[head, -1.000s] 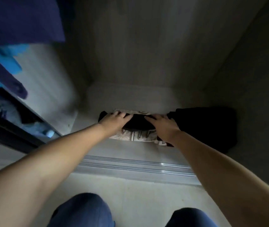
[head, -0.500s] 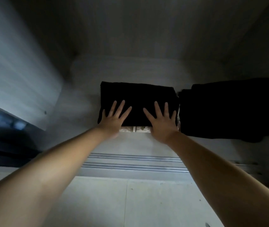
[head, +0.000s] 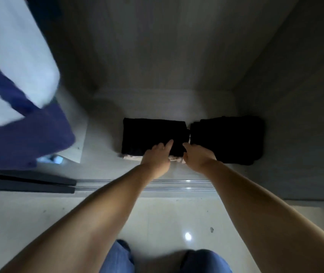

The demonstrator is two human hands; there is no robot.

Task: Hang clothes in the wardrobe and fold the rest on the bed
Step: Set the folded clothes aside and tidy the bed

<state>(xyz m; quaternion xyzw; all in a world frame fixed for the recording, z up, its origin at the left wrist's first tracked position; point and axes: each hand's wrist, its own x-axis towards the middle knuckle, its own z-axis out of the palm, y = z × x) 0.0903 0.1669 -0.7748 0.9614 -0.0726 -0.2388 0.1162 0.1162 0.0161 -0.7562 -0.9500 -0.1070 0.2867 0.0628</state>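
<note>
A folded black garment (head: 153,133) lies on a pale patterned folded piece (head: 131,157) on the wardrobe floor (head: 157,99). Right beside it sits a second folded black pile (head: 228,138). My left hand (head: 157,155) rests at the front edge of the left stack, thumb stretched over the black cloth and fingers loosely bent. At the stack's front right corner, by the gap between the two piles, my right hand (head: 197,155) rests with its fingertips hidden.
A white and navy garment (head: 19,91) hangs at the upper left. The sliding-door track (head: 129,186) runs across the wardrobe's front, with a dark door (head: 27,183) on the left. The wardrobe's side wall (head: 295,115) stands close on the right. My knees in jeans show at the bottom.
Both hands slid back from lying flat on the black garment to its front edge, and the fingers bent. My view rose and pulled back, so the hanging clothes came into sight.
</note>
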